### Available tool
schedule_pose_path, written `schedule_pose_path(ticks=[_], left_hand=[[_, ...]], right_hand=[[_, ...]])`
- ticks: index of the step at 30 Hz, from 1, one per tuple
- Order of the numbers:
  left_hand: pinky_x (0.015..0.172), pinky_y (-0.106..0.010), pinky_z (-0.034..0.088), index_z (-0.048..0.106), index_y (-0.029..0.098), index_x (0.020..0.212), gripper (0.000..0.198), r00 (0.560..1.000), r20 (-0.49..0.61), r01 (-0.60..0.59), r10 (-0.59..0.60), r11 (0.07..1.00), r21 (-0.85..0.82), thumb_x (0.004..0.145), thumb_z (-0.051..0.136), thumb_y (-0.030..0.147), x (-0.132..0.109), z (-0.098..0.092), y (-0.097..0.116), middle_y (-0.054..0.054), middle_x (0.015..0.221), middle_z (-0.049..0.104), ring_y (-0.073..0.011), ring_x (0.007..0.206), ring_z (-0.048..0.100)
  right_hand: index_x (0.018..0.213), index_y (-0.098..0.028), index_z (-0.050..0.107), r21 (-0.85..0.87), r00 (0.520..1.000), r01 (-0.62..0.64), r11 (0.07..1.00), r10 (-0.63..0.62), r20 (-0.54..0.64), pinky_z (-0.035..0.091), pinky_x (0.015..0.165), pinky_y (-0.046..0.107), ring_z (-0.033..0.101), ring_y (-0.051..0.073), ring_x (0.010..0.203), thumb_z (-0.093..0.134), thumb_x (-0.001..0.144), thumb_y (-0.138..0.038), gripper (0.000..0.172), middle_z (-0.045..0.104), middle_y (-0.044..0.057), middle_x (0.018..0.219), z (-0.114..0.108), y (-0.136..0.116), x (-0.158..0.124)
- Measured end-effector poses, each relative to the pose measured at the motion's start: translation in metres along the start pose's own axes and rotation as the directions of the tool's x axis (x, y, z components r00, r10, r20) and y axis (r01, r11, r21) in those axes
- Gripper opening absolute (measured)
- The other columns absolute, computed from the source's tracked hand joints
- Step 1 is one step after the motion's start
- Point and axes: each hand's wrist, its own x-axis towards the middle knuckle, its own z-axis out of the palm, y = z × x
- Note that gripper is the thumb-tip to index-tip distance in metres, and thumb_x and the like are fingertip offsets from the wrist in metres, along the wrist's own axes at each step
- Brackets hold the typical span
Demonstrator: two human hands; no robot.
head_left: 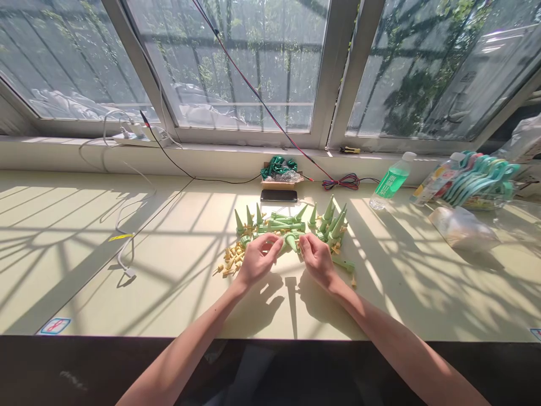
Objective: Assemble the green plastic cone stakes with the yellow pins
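Note:
My left hand (261,260) has its thumb and index finger curled together at the side of a green cone-shaped piece (291,241), which it appears to hold off the table with the tip pointing down toward me. Close by on the other side, my right hand (316,260) is pinched around a small yellowish piece, mostly hidden by the fingertips. Behind both hands lies a pile of green plastic parts (281,224), some lying flat. Several green cones (337,224) stand upright at the right. Small yellow pegs (232,259) are heaped beside my left hand.
Behind the pile are a dark phone (279,195) and an open box (281,176) with green material. A bottle (391,183), a clear bag (464,228) and teal hangers (479,179) stand at right. A white cable (127,256) lies left. The table's front edge (177,336) is near me.

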Motion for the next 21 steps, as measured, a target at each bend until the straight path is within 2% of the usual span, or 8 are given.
schedule_pose_path(ticks=[4,6,9,14,19,21], left_hand=[[0.034,-0.019,0.032,0.061,0.014,0.072,0.048,0.966,0.182,0.204,-0.182,0.973,-0.111,0.09,0.057,0.058,0.003,-0.002,-0.001,0.002,0.048,0.053,-0.0075,0.033,0.044],[0.034,-0.019,0.032,0.059,0.014,0.073,0.047,0.942,0.256,0.264,-0.217,0.951,-0.164,0.088,0.061,0.058,0.004,-0.003,-0.004,0.003,0.046,0.053,-0.0079,0.032,0.044],[0.035,-0.019,0.034,0.057,0.015,0.074,0.043,0.929,0.293,0.297,-0.226,0.928,-0.227,0.084,0.068,0.054,0.005,-0.005,-0.011,0.002,0.052,0.058,-0.0078,0.034,0.046],[0.037,-0.019,0.035,0.057,0.015,0.076,0.038,0.943,0.279,0.257,-0.184,0.933,-0.252,0.08,0.075,0.047,0.004,-0.005,-0.012,0.004,0.054,0.057,-0.0064,0.037,0.045],[0.038,-0.02,0.037,0.06,0.015,0.101,0.04,0.977,0.181,0.146,-0.113,0.972,-0.183,0.08,0.076,0.045,0.002,-0.002,-0.007,0.006,0.057,0.053,-0.0071,0.039,0.045],[0.042,-0.02,0.042,0.061,0.015,0.107,0.042,0.988,0.143,0.08,-0.063,0.99,-0.113,0.079,0.076,0.042,0.0,-0.001,-0.006,0.004,0.061,0.055,-0.0083,0.045,0.049]], right_hand=[[0.075,-0.021,0.051,-0.044,0.997,0.071,0.997,-0.069,0.044,0.036,0.054,0.027,0.045,0.014,0.055,0.042,0.101,-0.044,0.036,0.051,-0.001,0.064,-0.001,-0.002,0.0],[0.077,-0.02,0.054,-0.054,0.992,0.104,0.993,-0.099,0.08,0.038,0.056,0.027,0.048,0.014,0.056,0.042,0.101,-0.044,0.036,0.054,0.0,0.066,-0.001,-0.002,-0.001],[0.079,-0.02,0.055,-0.056,0.988,0.12,0.991,-0.114,0.106,0.039,0.057,0.027,0.049,0.014,0.058,0.042,0.101,-0.044,0.035,0.055,0.001,0.068,0.0,-0.001,-0.001],[0.076,-0.02,0.052,-0.066,0.989,0.118,0.991,-0.111,0.1,0.036,0.055,0.026,0.044,0.013,0.055,0.041,0.101,-0.042,0.035,0.05,-0.001,0.063,0.0,0.0,-0.001],[0.072,-0.021,0.047,-0.057,0.991,0.102,0.993,-0.096,0.093,0.033,0.053,0.027,0.04,0.013,0.051,0.04,0.101,-0.042,0.037,0.046,-0.002,0.059,0.001,-0.002,-0.001],[0.07,-0.021,0.045,-0.05,0.992,0.088,0.995,-0.083,0.097,0.033,0.053,0.027,0.04,0.012,0.051,0.039,0.102,-0.042,0.038,0.046,-0.002,0.059,0.001,-0.003,-0.001]])
